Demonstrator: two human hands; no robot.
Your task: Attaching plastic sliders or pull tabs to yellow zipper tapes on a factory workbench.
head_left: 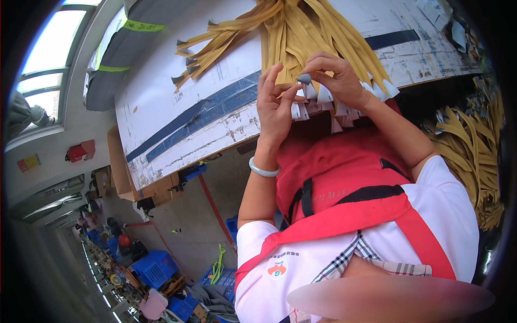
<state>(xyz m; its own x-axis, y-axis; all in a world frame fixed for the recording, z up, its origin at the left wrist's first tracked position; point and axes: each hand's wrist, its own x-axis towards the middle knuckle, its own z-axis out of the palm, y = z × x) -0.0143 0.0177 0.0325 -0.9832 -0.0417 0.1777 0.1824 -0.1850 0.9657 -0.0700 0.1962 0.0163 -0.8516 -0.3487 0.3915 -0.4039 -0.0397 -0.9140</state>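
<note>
Long mustard-yellow fabric strips [283,40] lie bunched across the table's edge side, several with small white end pieces [325,96] hanging near me. Between the thumb and fingers of my right hand [340,81] is a small grey fabric tab [304,79], folded to a cone-like shape. Close beside it, on the left, my left hand [276,105] has its thumb and index finger pinched together, the other fingers curled upward. Whatever sits in that pinch is too small to make out. A pale bracelet [264,168] circles my left wrist.
The white worn table [215,126] has blue tape strips [202,116] along it. Grey fabric [116,70] is piled at the far left. More yellow strips [471,156] hang at the right. A cardboard box [123,167] and blue crates [155,268] stand lower left.
</note>
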